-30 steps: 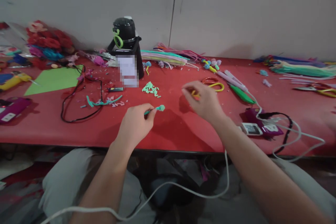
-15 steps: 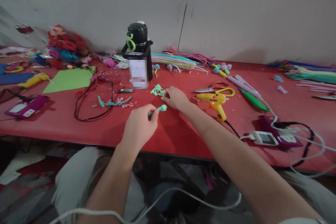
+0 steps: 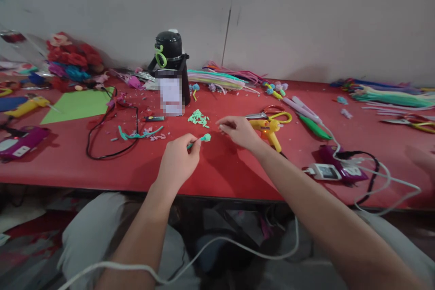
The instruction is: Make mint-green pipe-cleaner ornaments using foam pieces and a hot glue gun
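My left hand (image 3: 180, 156) is closed in a pinch around a teal pipe-cleaner stem. A pale green fuzzy tuft (image 3: 206, 137) sits on the stem's tip, pointing right. My right hand (image 3: 238, 131) hovers just right of a small pile of cut light green pieces (image 3: 198, 118); its fingers are loosely bent and look slightly apart, with nothing visible in them. A yellow glue gun (image 3: 268, 132) lies right behind that hand, its indicator glowing orange. Scissors (image 3: 285, 117) with yellow and red handles lie beside the glue gun.
A black bottle (image 3: 185, 84) stands behind a propped phone (image 3: 171, 95). Bundled pipe cleaners (image 3: 390, 96) lie at the right. Purple power boxes (image 3: 353, 173) with cables sit at both sides. A green sheet (image 3: 78, 105) and another glue gun (image 3: 27, 107) are at the left.
My right hand has moved off the green pile toward the glue gun, and its fingers have loosened. My left hand still holds the stem. The view has turned slightly right.
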A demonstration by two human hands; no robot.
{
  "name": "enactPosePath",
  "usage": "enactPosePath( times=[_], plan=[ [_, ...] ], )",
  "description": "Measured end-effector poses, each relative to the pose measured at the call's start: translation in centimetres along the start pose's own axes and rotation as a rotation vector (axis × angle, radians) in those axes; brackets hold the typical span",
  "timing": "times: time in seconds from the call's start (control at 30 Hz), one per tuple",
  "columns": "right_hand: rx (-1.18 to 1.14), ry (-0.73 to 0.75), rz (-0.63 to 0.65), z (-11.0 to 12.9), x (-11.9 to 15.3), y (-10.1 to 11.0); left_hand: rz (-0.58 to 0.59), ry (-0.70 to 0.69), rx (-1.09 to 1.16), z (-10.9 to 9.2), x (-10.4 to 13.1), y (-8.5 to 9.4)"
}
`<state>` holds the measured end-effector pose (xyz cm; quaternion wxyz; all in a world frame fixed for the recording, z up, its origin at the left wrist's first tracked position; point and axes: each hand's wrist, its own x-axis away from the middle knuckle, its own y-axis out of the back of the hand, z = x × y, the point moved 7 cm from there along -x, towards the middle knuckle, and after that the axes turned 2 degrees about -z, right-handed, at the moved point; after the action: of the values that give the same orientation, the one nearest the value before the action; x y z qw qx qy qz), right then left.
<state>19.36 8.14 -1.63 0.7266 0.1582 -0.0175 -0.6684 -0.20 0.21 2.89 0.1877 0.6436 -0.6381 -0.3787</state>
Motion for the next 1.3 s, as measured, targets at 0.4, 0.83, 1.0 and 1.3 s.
enactPosePath(
  times=[0.4, 0.83, 1.0, 1.3],
  plan=[
    [-0.250, -0.157, -0.255, 1.2, 10.2, 1.2, -0.010, 0.027, 0.315, -2.6, 1.3, -4.5],
    [-0.254, -0.147, -0.273, 1.0, 10.9, -0.4, 0.059, 0.053, 0.301, -2.7, 2.0, -6.2],
    [-0.284, -0.135, -0.257, 1.2, 10.8, -0.6, 0.091, 0.052, 0.308, -2.7, 2.0, -6.6],
    [-0.451, -0.103, 0.016, 1.7, 10.5, -1.5, 0.157, 0.042, 0.455, -3.3, 2.0, -6.6]
  ],
)
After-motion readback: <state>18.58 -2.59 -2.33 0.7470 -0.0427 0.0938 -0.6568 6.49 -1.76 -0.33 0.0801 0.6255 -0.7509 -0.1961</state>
